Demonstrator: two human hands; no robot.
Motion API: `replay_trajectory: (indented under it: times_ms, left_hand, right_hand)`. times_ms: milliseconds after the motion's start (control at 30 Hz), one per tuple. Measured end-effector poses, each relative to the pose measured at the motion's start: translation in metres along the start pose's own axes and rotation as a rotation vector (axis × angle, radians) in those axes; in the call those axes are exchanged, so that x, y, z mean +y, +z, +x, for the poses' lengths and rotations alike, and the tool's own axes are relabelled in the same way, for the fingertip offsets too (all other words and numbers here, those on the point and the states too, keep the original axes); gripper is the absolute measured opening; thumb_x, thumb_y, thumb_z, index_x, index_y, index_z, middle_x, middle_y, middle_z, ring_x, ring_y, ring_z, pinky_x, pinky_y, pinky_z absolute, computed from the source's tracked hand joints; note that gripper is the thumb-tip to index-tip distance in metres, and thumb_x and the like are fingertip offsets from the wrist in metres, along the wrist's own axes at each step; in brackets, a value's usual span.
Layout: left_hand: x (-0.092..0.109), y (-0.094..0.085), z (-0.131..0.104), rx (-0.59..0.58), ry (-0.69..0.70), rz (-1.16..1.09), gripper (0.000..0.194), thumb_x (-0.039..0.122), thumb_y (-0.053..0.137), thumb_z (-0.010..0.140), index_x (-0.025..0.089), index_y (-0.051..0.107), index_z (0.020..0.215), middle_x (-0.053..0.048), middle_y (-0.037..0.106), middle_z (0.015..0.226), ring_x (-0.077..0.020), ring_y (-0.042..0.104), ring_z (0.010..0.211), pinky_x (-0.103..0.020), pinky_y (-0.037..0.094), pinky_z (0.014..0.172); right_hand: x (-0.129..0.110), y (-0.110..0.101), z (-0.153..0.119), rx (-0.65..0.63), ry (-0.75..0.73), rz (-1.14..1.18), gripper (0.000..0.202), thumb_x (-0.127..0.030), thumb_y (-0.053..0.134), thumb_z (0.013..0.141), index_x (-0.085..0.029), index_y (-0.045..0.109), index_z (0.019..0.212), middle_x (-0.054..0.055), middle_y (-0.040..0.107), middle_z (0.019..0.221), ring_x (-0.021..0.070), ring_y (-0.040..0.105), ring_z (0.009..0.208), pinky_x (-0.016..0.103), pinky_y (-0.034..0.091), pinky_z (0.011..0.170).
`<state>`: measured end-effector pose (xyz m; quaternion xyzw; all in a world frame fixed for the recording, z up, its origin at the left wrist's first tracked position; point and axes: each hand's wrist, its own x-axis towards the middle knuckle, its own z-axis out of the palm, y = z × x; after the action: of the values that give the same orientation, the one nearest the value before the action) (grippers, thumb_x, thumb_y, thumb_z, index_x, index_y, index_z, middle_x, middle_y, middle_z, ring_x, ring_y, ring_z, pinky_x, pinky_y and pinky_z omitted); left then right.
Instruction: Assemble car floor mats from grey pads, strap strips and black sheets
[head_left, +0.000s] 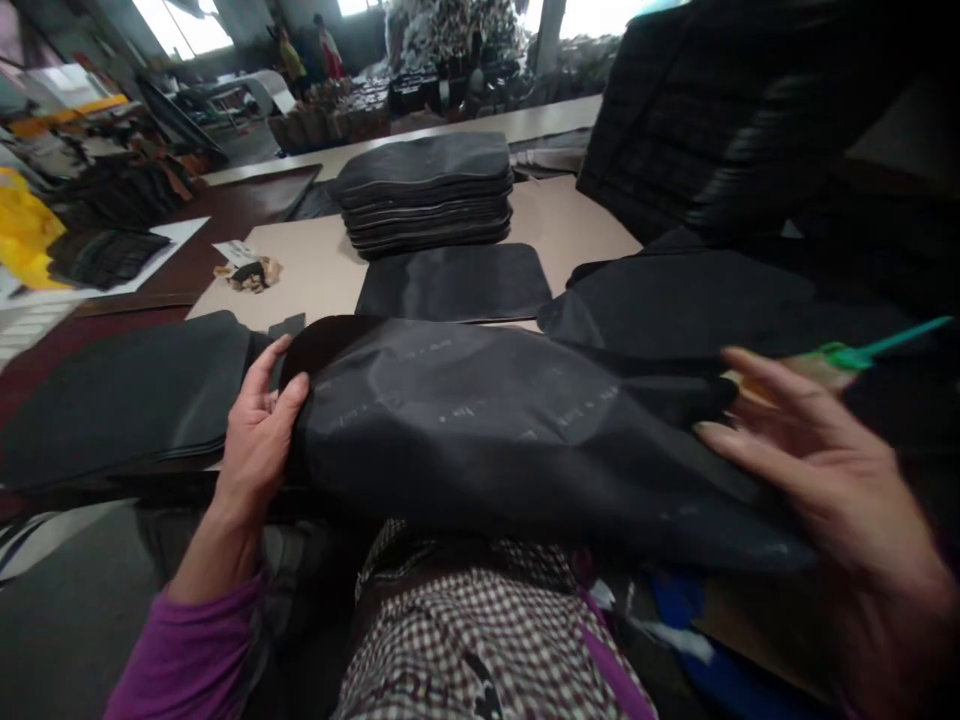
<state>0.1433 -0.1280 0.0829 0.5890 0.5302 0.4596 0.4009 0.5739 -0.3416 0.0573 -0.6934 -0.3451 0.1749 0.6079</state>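
Note:
A large black sheet [465, 430] with small pale marks, flexible and slightly crumpled, spans the space between my hands above the table's front edge. My left hand [259, 420] pinches its left end, thumb on top and fingers behind. My right hand [817, 450] is by the sheet's right end, thumb and forefinger apart. In that hand is a tool with a beige body and a thin green stick [907, 340]; its working end is hidden behind my fingers. Whether the right fingertips touch the sheet I cannot tell.
A stack of black rounded pieces [427, 195] stands on the beige table board [585, 210], with a flat black piece [457, 283] before it. More black pieces [127, 390] lie at left. A tall dark pile [697, 120] rises at right. Two people [292, 60] are far back.

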Motion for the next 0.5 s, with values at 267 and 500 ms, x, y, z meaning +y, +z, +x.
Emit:
replay_trajectory:
  times_ms: [267, 500]
  left_hand:
    - [-0.052, -0.041, -0.017, -0.046, -0.178, -0.056, 0.109, 0.047, 0.090, 0.072, 0.036, 0.032, 0.162, -0.011, 0.069, 0.134, -0.0265, 0.072, 0.113, -0.039, 0.060, 0.097]
    - [-0.056, -0.053, -0.021, 0.054, -0.139, 0.154, 0.046, 0.052, 0.082, 0.079, 0.019, 0.078, 0.110, -0.010, 0.076, 0.119, -0.0284, 0.068, 0.115, -0.042, 0.052, 0.107]
  right_hand:
    - [0.033, 0.110, 0.012, -0.214, 0.038, 0.150, 0.034, -0.042, 0.083, 0.080, -0.039, 0.081, 0.113, -0.001, 0.077, 0.118, 0.0316, 0.072, 0.114, 0.047, 0.062, 0.099]
    - [0.025, 0.113, 0.015, -0.281, 0.024, 0.092, 0.044, -0.040, 0.085, 0.079, -0.039, 0.078, 0.122, -0.003, 0.071, 0.133, 0.0326, 0.060, 0.135, 0.050, 0.041, 0.123]
